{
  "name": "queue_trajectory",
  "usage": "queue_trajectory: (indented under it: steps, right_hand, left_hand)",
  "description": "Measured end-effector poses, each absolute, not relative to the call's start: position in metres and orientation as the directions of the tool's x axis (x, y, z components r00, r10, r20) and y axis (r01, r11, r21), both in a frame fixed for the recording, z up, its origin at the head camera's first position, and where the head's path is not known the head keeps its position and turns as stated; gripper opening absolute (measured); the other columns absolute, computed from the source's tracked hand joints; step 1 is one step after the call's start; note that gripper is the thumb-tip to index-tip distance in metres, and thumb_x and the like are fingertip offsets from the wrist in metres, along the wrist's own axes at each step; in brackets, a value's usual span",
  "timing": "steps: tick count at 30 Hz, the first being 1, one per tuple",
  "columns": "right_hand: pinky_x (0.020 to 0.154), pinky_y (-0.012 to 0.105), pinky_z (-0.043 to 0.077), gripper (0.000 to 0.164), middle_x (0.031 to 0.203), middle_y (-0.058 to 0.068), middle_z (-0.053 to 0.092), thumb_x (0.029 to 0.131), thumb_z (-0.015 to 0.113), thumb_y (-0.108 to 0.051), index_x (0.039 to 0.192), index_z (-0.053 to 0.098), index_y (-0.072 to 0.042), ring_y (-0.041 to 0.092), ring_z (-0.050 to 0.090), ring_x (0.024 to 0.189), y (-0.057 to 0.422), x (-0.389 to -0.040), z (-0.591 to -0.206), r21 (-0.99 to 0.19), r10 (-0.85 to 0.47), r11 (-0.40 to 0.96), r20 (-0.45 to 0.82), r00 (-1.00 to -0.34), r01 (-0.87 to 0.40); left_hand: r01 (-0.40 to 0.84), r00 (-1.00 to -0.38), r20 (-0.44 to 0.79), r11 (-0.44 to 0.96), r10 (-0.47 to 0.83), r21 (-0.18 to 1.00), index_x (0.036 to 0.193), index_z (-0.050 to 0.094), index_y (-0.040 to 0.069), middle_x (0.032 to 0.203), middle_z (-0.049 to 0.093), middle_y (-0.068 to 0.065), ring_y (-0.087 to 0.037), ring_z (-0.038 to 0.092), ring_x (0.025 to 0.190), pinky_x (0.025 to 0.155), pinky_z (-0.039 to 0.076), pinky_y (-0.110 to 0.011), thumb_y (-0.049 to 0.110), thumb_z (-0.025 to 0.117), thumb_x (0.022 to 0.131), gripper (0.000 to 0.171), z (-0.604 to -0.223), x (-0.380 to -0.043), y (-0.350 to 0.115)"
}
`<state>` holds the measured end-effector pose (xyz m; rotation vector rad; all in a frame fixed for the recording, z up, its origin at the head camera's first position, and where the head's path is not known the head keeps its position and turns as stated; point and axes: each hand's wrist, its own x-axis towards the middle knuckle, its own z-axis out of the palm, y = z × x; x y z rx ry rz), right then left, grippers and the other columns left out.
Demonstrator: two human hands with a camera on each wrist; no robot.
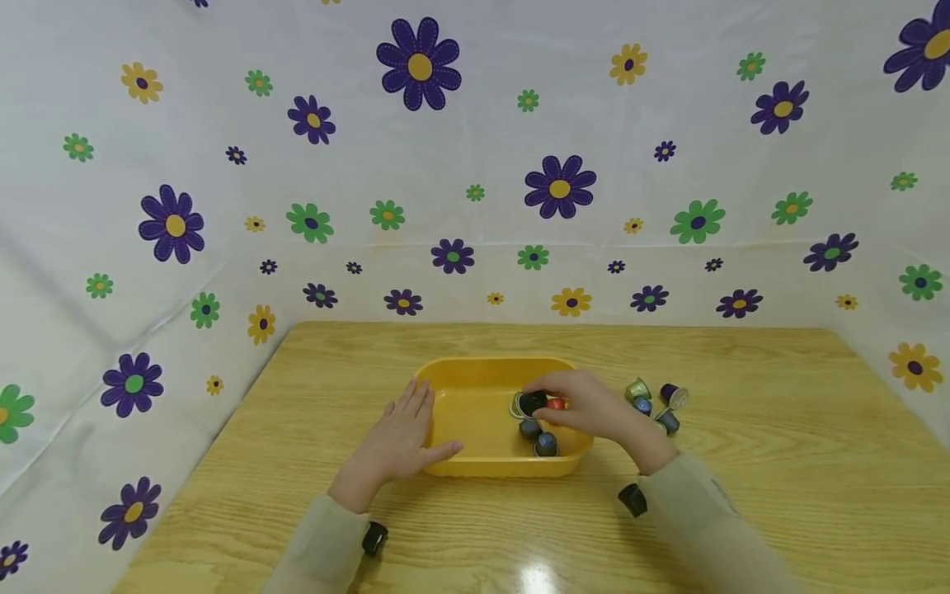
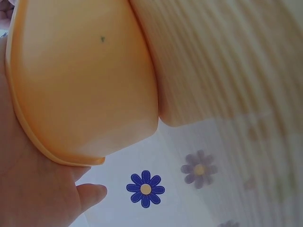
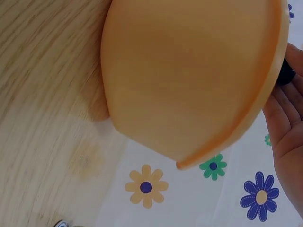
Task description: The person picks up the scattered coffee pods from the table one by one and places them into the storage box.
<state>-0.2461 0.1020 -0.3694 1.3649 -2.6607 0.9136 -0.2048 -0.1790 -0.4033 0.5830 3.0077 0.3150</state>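
A yellow plastic tub (image 1: 500,469) stands on the table, its outer wall filling much of both wrist views. My left hand (image 1: 397,433) rests on the tub's left rim with straight fingers, the thumb reaching over the front corner. Over the right half of the tub, my right hand (image 1: 594,403) pinches a black coffee capsule (image 1: 533,403) between thumb and fingers. Beneath and around it in the tub are a red capsule (image 1: 557,404), a dark grey capsule (image 1: 530,429), a blue-grey capsule (image 1: 546,445) and a pale green-rimmed one, partly hidden.
Right of the tub, several more capsules lie loosely grouped on the wooden table (image 1: 779,445): a green capsule (image 1: 637,389), a blue capsule (image 1: 642,405), a purple capsule (image 1: 672,396) and a dark blue capsule (image 1: 668,422) among them. A flowered white cloth (image 1: 475,124) hangs behind the table.
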Motion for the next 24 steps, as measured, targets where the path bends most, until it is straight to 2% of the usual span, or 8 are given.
queue_trajectory:
  steps: [7,11,21,24]
  right_hand:
    - [0.074,0.032,0.047,0.029,0.102,0.008,0.062,0.082,0.063,-0.011,0.109,0.061,-0.001,0.017,0.055,0.079,0.091,-0.249,-0.372,-0.509,-0.762,0.416,0.258,-0.594,-0.754]
    - [0.075,0.029,0.047,0.029,0.103,0.007,0.062,0.082,0.063,-0.011,0.108,0.061,-0.001,0.014,0.056,0.083,0.087,-0.249,-0.374,-0.486,-0.774,0.422,0.246,-0.583,-0.765]
    - [0.074,0.034,0.048,0.027,0.103,0.009,0.062,0.082,0.063,-0.01,0.107,0.061,-0.001,0.016,0.058,0.087,0.081,-0.247,-0.378,-0.474,-0.802,0.405,0.226,-0.553,-0.782]
    - [0.074,0.031,0.048,0.027,0.102,0.008,0.062,0.081,0.064,-0.011,0.106,0.061,-0.002,0.015,0.059,0.088,0.079,-0.247,-0.38,-0.449,-0.811,0.406,0.225,-0.54,-0.796]
  left_hand:
    - [0.362,-0.927,-0.015,0.905,0.375,0.223,0.137,0.018,-0.009,0.144,0.01,-0.021,-0.031,0.001,0.132,0.101,0.015,-0.051,0.063,0.038,0.083,0.092,-0.402,-0.204,-0.178]
    - [0.363,-0.927,-0.014,0.903,0.376,0.232,0.137,0.017,-0.009,0.144,0.01,-0.022,-0.031,0.0,0.132,0.101,0.014,-0.051,0.063,0.038,0.083,0.092,-0.402,-0.204,-0.178]
    - [0.362,-0.928,-0.011,0.905,0.374,0.223,0.137,0.017,-0.009,0.144,0.009,-0.021,-0.031,0.001,0.132,0.102,0.013,-0.051,0.063,0.037,0.083,0.093,-0.402,-0.205,-0.178]
    - [0.365,-0.927,-0.005,0.904,0.375,0.222,0.136,0.018,-0.009,0.143,0.01,-0.022,-0.032,0.001,0.132,0.101,0.014,-0.051,0.063,0.038,0.083,0.092,-0.403,-0.204,-0.179]
